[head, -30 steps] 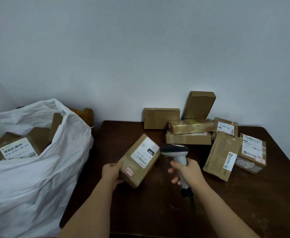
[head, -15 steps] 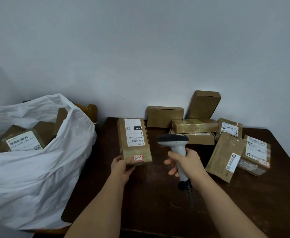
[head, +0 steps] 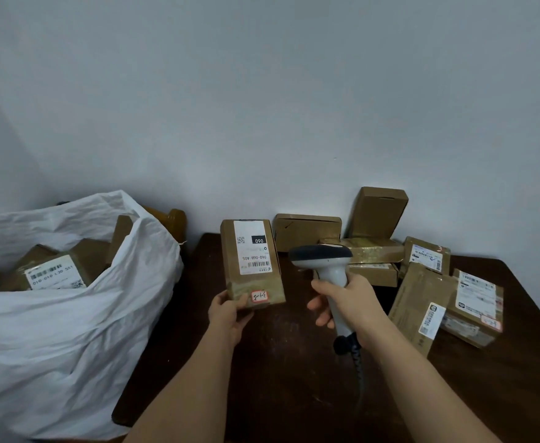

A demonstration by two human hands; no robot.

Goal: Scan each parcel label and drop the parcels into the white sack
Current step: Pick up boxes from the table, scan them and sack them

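Observation:
My left hand point(head: 228, 311) grips the bottom edge of a brown cardboard parcel point(head: 251, 282) and holds it upright above the table, its white label facing me. My right hand point(head: 352, 302) grips the handle of a grey barcode scanner point(head: 321, 257), whose dark head sits just right of the parcel at label height. The white sack point(head: 70, 330) stands open at the left, with several parcels inside, one showing a white label point(head: 54, 273).
Several brown parcels point(head: 422, 298) lie stacked at the back right of the dark wooden table point(head: 294, 378), against the grey wall. A wooden chair back point(head: 172, 222) shows behind the sack. The scanner's coiled cable point(head: 356, 362) hangs down over the table.
My left hand turned the parcel from a tilted pose to upright and raised it, label toward me. The scanner stayed close beside it.

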